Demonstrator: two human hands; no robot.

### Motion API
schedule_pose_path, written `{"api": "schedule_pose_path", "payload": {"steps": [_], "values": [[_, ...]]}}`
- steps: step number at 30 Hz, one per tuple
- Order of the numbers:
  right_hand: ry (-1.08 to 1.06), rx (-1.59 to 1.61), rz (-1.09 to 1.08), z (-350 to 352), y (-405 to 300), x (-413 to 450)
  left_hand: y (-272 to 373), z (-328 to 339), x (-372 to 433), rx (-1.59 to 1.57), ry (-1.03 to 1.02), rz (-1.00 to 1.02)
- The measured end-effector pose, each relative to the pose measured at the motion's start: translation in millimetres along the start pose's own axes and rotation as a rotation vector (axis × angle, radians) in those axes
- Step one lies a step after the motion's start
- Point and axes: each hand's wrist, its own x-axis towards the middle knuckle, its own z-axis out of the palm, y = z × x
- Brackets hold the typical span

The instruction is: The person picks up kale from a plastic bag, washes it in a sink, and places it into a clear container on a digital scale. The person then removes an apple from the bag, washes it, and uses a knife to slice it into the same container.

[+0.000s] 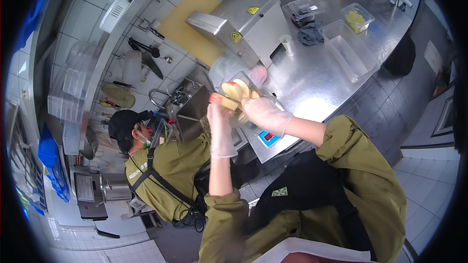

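Observation:
Both my hands wear clear plastic gloves. My left hand grips a cut piece of red-skinned apple. Beside it, my right hand pinches at pale apple slices; its fingertips are partly hidden among them. A thin dark line crosses the fruit, and I cannot tell what it is. Under my hands is a clear plastic container with more slices and something green inside, mostly covered by my hands. By my right wrist shows the blue panel of a digital scale.
A steel counter bears a steel machine, a measuring cup, a grey cloth, an open clear tub and a box of yellow-green fruit. A co-worker stands close on my left by the sink.

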Motion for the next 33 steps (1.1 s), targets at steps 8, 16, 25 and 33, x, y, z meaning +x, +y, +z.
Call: {"api": "schedule_pose_path", "payload": {"steps": [8, 16, 25, 33], "values": [[0.163, 0.085, -0.038, 24, 26, -1, 40, -32, 20, -0.321, -0.357, -0.342], [0.501, 0.155, -0.187, 12, 8, -18, 17, -34, 24, -0.333, -0.186, -0.268], [0.576, 0.129, -0.229, 8, 5, -18, 21, -15, 12, -0.214, -0.123, -0.109], [0.625, 0.105, -0.22, 8, 4, -19, 30, 2, 1, -0.208, -0.137, -0.054]]}}
